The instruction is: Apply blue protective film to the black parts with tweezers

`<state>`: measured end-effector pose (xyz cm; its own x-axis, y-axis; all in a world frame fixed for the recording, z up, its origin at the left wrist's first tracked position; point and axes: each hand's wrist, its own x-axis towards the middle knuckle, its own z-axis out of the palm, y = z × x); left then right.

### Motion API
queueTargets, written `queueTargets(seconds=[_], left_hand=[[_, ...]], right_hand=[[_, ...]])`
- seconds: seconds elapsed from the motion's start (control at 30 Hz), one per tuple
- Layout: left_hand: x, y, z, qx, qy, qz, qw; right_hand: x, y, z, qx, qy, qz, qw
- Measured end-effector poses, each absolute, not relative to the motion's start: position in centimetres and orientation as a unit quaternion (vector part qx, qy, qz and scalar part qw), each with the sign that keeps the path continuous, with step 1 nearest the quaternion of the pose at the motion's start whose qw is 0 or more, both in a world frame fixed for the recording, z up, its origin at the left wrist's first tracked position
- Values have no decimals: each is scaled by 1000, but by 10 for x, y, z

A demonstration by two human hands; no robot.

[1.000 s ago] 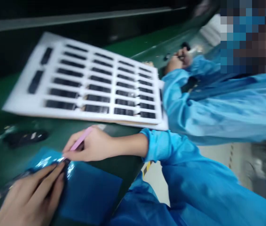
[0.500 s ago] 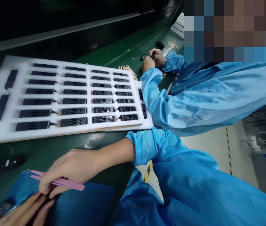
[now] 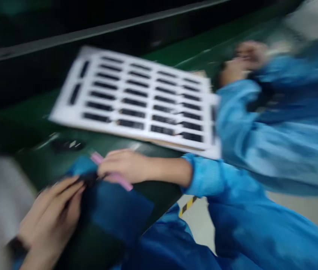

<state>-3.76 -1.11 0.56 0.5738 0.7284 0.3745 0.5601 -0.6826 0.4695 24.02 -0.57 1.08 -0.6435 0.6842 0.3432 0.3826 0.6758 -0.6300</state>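
Observation:
Pink tweezers (image 3: 122, 180) lie in the grip of my right hand (image 3: 129, 165), their tips pointing up and left. Its fingers are closed and also meet a small dark part (image 3: 89, 177), too smeared to name. My left hand (image 3: 53, 212) pinches the other end of that part. Both hands are above a blue mat (image 3: 122, 208) on the green bench. Motion blur hides the fine detail of the fingers.
A white foam tray (image 3: 66, 118) with rows of black parts lies beyond my hands, on another tray. A dark object (image 3: 67, 144) sits left of it. At right, a co-worker's hands (image 3: 242, 62) and blue sleeves (image 3: 277, 138) reach over the bench.
The view has swung left and blurred, so the tray and my hands appear further right. More of my left hand shows. Right hand still holds the tweezers.

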Motion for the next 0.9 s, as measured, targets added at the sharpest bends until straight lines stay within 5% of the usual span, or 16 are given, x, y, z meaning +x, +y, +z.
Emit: queueTargets(seconds=[0.07,0.17,0.53,0.9], left_hand=[[-32,-21,24,848,440,294,19],[-27,-19,28,826,489,280,-12],[-28,-24,18,834,537,122,-3],[-7,-18,13,902,379,206,26]], right_hand=[[235,-10,5,-347,-847,222,335],[233,-5,-6,-344,-835,208,375],[233,-7,4,-366,-833,189,369],[230,-12,2,-417,-701,360,454]])
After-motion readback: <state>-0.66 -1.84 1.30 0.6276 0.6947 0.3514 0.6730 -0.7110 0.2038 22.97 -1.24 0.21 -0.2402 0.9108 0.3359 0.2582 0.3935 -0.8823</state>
